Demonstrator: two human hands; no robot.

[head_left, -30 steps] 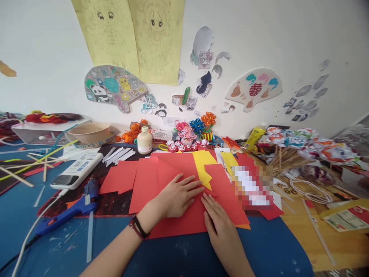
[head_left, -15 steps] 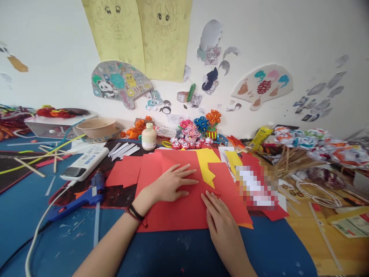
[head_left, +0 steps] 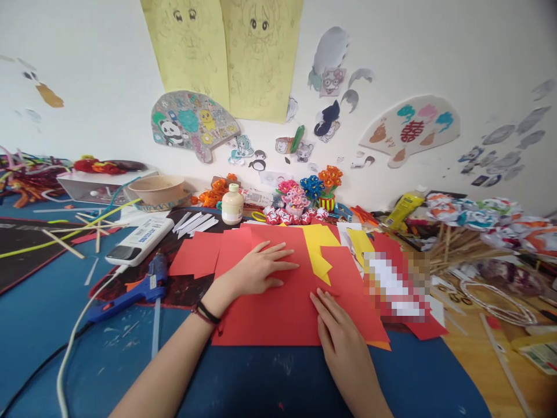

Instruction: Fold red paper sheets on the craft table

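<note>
Large red paper sheets lie overlapped in front of me on the blue table. My left hand rests flat on the red paper with its fingers spread. On the right part of the sheets lies my right hand, fingers stretched forward and close together. A small raised edge of red paper shows near its fingertips. Yellow paper pokes out between the red pieces, and an orange corner shows beneath them at the lower right. Smaller red pieces sit to the left.
To the left are a blue glue gun and a white power bank with a cable. Behind the paper stand a cream bottle and flower crafts. A yellow bottle, sticks and white cord lie at the right.
The camera view has turned slightly left, so everything appears shifted a little to the right. Both hands stay on the red paper in nearly the same positions.
</note>
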